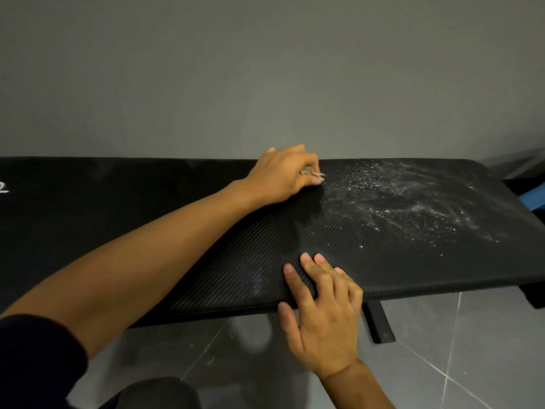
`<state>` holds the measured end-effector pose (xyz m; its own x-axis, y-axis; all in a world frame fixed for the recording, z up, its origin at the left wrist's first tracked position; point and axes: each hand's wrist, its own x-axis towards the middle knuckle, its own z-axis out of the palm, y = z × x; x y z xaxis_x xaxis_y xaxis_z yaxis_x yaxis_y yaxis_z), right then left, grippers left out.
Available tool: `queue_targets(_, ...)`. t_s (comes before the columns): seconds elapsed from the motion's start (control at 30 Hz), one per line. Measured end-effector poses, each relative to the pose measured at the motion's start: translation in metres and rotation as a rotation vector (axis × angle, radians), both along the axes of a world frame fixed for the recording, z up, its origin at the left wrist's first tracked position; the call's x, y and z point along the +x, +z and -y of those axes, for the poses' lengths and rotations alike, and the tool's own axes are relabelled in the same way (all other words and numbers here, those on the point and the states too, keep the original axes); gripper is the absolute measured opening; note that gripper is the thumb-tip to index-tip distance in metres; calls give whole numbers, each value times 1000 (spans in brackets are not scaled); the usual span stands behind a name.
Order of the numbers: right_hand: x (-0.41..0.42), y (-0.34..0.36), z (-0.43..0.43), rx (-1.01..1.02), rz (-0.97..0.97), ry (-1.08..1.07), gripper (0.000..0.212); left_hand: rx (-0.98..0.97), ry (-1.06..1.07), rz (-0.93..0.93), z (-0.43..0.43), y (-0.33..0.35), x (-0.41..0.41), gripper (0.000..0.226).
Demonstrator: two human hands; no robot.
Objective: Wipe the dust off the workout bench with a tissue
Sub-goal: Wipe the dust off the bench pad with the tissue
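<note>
The left hand [280, 175] reaches across to the far edge of the black workout bench [383, 270], close by the grey wall [265, 69]. Its fingers are curled tight round a crumpled tissue [313, 173], which touches the pad just left of the white dust [413, 202] scattered over the right end. The right hand [324, 320] rests on the near edge, fingers straight and spread, holding nothing.

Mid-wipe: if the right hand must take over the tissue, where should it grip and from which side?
Probably pinch the tissue where its tip pokes out beyond the fingertips of the left hand, coming from the dusty right end of the bench; the rest is wadded inside that grip.
</note>
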<state>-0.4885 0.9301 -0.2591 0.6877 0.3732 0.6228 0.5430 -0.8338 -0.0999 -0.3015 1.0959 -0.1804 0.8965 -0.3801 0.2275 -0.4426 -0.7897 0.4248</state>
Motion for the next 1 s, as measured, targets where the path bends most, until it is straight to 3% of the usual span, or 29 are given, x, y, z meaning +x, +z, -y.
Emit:
queue_targets(0.07,-1,0,0,-6,-5,-3,46,-14,-9,-12,2,3,-4,20)
queue_targets(0.23,0,-1,0,13,19,-1,45,34,-339,-102,-1,7,-53,16)
queue_targets(0.4,1,-2,0,4,16,-12,45,55,-100,-37,-24,9,-59,18)
queue_targets(0.53,0,-2,1,1,17,-7,45,52,-290,-15,-16,3,-85,16)
queue_targets(0.7,-4,4,1,-9,-23,-9,45,57,-80,-9,-18,8,-82,18)
queue_targets(0.83,-6,9,3,-2,-72,-8,45,69,-217,-24,-15,5,-105,17)
queue_targets(1.0,-11,29,18,20,-235,137,46,54,-42,-17,-26,4,-107,21)
